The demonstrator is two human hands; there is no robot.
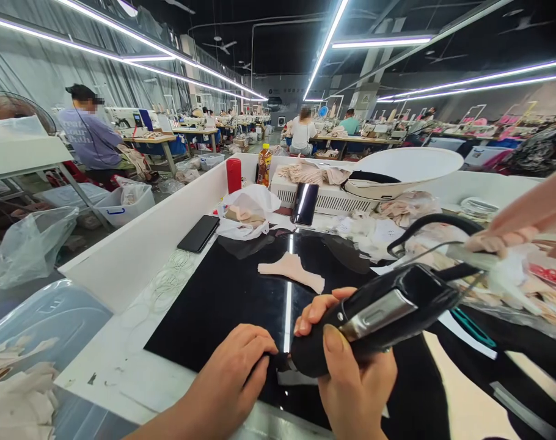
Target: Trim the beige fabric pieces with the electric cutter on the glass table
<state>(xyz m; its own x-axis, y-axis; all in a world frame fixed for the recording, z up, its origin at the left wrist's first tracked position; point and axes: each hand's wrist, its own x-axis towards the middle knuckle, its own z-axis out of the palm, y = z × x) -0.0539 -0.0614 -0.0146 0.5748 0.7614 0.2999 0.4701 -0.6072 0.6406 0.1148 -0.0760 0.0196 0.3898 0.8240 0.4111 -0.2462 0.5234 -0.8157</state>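
Observation:
My right hand (351,373) is wrapped round a black hand-held tool (379,315) with a silver plate and a black cord running off to the right. Its tip points down at the glossy black work surface (223,293). My left hand (234,376) is pinched closed right at the tool's tip, holding down something small and dark that I cannot make out. A beige fabric piece (292,271) lies flat on the black surface beyond my hands.
White table walls (135,250) enclose the bench. On it are two phones (198,233) (304,204), a white bag with fabric (249,211), a red bottle (233,175), a drink bottle (264,165), a white machine (324,197). Another person's arm (530,214) reaches in at right. Seated workers fill the hall.

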